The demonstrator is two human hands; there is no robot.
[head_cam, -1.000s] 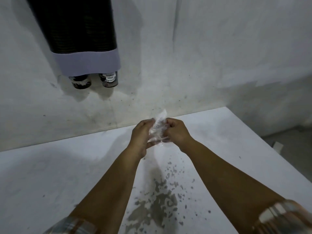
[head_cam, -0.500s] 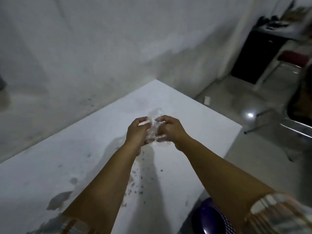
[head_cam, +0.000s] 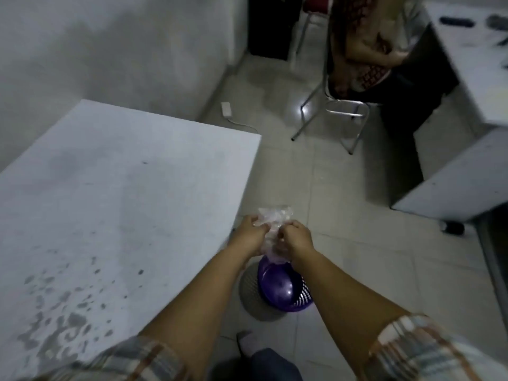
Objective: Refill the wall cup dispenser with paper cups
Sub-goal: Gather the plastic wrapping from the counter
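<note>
Both hands are out over the floor just past the desk [head_cam: 115, 188] corner, and between them sits a crumpled clear plastic wrapper [head_cam: 272, 220], the sort that would sleeve a stack of paper cups. The left hand [head_cam: 248, 237] has its fingers curled into one side of the film, the right hand [head_cam: 295, 237] bunches the other, both gripping it tight. Directly beneath them stands a purple waste basket [head_cam: 286, 287] on the tiled floor, so this looks like the clean-up end of the refill: wrapper balled up, bin lined up below. Neither the wall cup dispenser nor any paper cups are in shot here, so how full it stands cannot be told. The risk now is the drop: thin film is light and springy, it could unfurl on release, drift and land on the tiles beside the basket, or cling to a palm. Around them, a metal-framed chair [head_cam: 338, 114] with someone seated stands well apart across the floor, a white power strip [head_cam: 226, 109] lies by the wall, and a second white desk [head_cam: 467, 78] sits at the right. Nothing stands between hands and basket.
</note>
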